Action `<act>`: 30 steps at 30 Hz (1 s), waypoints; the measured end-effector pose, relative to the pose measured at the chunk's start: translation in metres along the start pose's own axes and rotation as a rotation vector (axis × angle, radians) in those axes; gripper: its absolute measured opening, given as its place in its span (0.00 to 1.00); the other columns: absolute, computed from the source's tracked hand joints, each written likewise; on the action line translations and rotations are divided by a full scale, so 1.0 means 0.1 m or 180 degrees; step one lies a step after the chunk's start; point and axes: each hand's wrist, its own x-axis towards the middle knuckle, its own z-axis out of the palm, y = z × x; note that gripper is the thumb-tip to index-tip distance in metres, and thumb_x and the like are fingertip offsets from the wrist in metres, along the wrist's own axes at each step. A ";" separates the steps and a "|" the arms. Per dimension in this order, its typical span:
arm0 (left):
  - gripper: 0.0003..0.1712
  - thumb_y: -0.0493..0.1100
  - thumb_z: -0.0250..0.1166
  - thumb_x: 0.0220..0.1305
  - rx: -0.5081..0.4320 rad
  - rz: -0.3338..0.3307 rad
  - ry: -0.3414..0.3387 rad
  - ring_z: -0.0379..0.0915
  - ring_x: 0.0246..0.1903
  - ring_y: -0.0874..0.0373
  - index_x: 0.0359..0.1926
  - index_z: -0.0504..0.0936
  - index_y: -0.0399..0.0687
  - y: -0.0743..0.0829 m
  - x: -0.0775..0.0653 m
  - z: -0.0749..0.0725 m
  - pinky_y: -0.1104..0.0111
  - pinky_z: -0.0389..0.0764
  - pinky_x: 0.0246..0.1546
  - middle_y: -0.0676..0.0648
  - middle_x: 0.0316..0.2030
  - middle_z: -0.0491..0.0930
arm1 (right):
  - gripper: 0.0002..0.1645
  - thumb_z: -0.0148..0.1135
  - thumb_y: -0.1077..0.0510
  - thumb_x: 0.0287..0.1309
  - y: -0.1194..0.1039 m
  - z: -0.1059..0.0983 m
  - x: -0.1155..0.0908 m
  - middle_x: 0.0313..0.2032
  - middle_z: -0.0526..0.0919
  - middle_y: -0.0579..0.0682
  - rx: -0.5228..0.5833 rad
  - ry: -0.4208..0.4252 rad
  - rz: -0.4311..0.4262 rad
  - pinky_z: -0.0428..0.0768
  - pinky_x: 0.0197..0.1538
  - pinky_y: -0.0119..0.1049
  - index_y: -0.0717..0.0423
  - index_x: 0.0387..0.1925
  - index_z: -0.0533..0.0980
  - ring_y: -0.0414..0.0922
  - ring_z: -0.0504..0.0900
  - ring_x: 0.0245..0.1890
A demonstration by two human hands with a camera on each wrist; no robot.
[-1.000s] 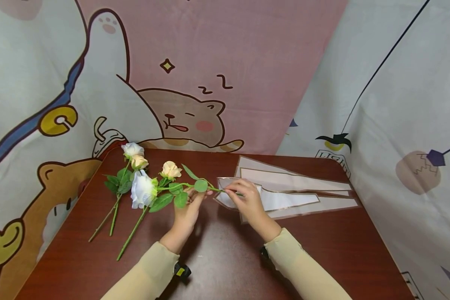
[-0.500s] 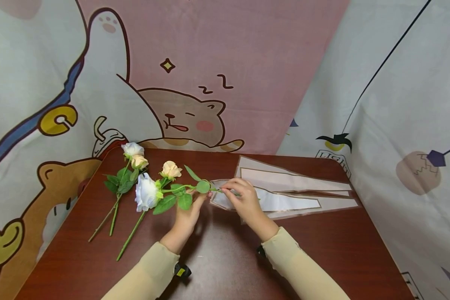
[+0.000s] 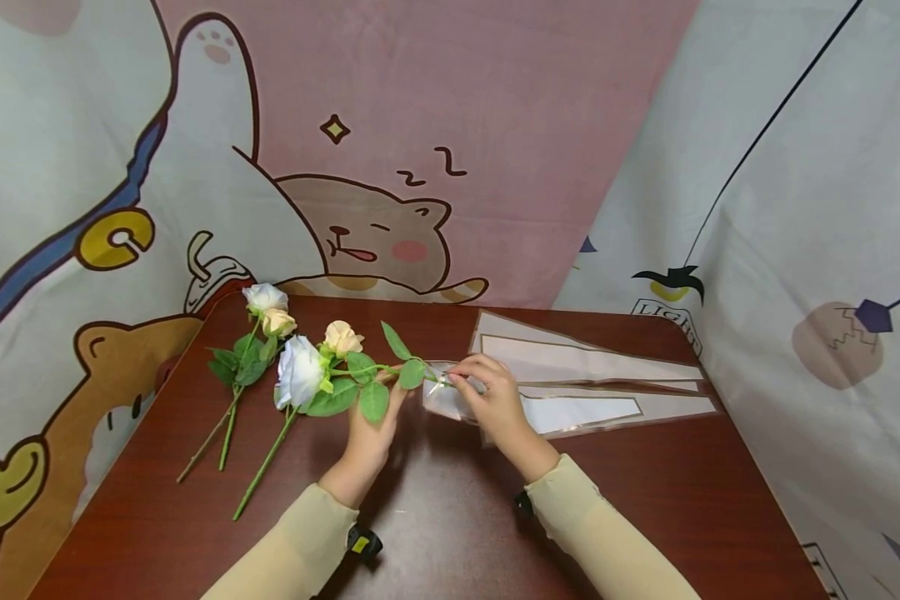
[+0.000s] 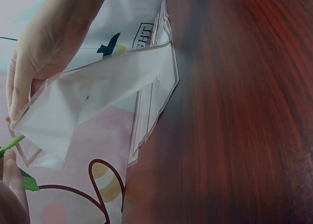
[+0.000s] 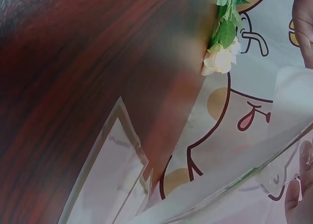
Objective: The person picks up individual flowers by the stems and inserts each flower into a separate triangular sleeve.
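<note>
In the head view my left hand (image 3: pixel 367 429) holds the stem of a bluish-white artificial rose (image 3: pixel 298 372), its green leaves (image 3: pixel 373 402) spread over the fingers. My right hand (image 3: pixel 498 400) pinches the mouth of a clear, gold-edged flower sleeve (image 4: pixel 44 119). The stem (image 4: pixel 12 143) points into the sleeve's mouth in the left wrist view. Through the film in the right wrist view, a green streak of stem (image 5: pixel 252 174) shows inside the sleeve. The left fingertips are partly hidden behind leaves.
More tapered sleeves (image 3: pixel 585 358) lie overlapping on the brown table (image 3: pixel 435 533), at the right. A cream rose (image 3: pixel 342 337) lies behind the held one. White and cream roses (image 3: pixel 266 300) with crossed stems lie at the back left. Printed cloth (image 3: pixel 495 167) hangs behind.
The held rose has shifted a little to the right, toward the sleeve, and its leaves have turned. My right hand has stayed at the sleeve's mouth, while the sleeve's near end has changed shape.
</note>
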 end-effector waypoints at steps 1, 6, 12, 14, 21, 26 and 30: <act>0.14 0.29 0.58 0.55 0.0075 -0.0092 0.0073 0.76 0.32 0.57 0.43 0.74 0.26 0.02 0.00 0.01 0.67 0.78 0.37 0.34 0.38 0.76 | 0.04 0.63 0.56 0.48 0.00 0.00 0.00 0.30 0.79 0.40 0.0006 -0.0009 0.0000 0.69 0.41 0.35 0.52 0.28 0.80 0.38 0.75 0.35; 0.13 0.34 0.65 0.49 0.0401 -0.0756 0.0376 0.75 0.30 0.60 0.37 0.78 0.31 0.03 0.04 0.04 0.70 0.77 0.37 0.38 0.33 0.79 | 0.04 0.63 0.56 0.48 -0.02 0.02 0.01 0.31 0.79 0.40 0.0025 -0.0029 -0.0052 0.69 0.42 0.34 0.51 0.29 0.80 0.37 0.75 0.35; 0.15 0.45 0.66 0.50 0.1196 -0.1109 -0.0004 0.72 0.34 0.63 0.37 0.81 0.41 -0.04 0.06 0.04 0.73 0.73 0.38 0.46 0.33 0.80 | 0.05 0.63 0.55 0.48 -0.04 0.04 0.03 0.31 0.78 0.39 -0.0029 -0.0054 -0.0123 0.69 0.41 0.34 0.49 0.29 0.80 0.38 0.74 0.35; 0.17 0.45 0.64 0.52 0.1074 -0.1051 -0.0062 0.71 0.36 0.63 0.41 0.79 0.40 -0.04 0.05 0.04 0.72 0.72 0.40 0.46 0.36 0.80 | 0.05 0.63 0.56 0.48 -0.04 0.04 0.03 0.31 0.78 0.39 -0.0035 -0.0050 -0.0122 0.69 0.41 0.34 0.49 0.29 0.80 0.38 0.74 0.35; 0.15 0.41 0.62 0.55 -0.0142 -0.0614 -0.0123 0.74 0.35 0.60 0.43 0.76 0.39 -0.24 -0.01 -0.01 0.71 0.75 0.38 0.46 0.35 0.79 | 0.04 0.64 0.57 0.48 -0.04 0.04 0.02 0.31 0.79 0.40 0.0008 -0.0036 -0.0069 0.69 0.41 0.34 0.51 0.29 0.81 0.39 0.74 0.36; 0.16 0.43 0.61 0.55 -0.0387 -0.0500 -0.0060 0.76 0.34 0.55 0.41 0.77 0.37 -0.39 -0.01 -0.01 0.63 0.77 0.37 0.43 0.35 0.80 | 0.04 0.64 0.57 0.48 -0.04 0.03 0.02 0.31 0.79 0.40 0.0033 -0.0001 -0.0022 0.69 0.41 0.34 0.51 0.29 0.81 0.39 0.74 0.35; 0.16 0.42 0.63 0.52 -0.0322 -0.0464 0.0137 0.76 0.31 0.55 0.40 0.78 0.36 -0.20 -0.01 0.02 0.62 0.78 0.35 0.42 0.34 0.80 | 0.04 0.64 0.57 0.47 -0.05 0.03 0.02 0.30 0.79 0.41 0.0101 0.0016 -0.0039 0.69 0.40 0.34 0.52 0.28 0.81 0.39 0.75 0.34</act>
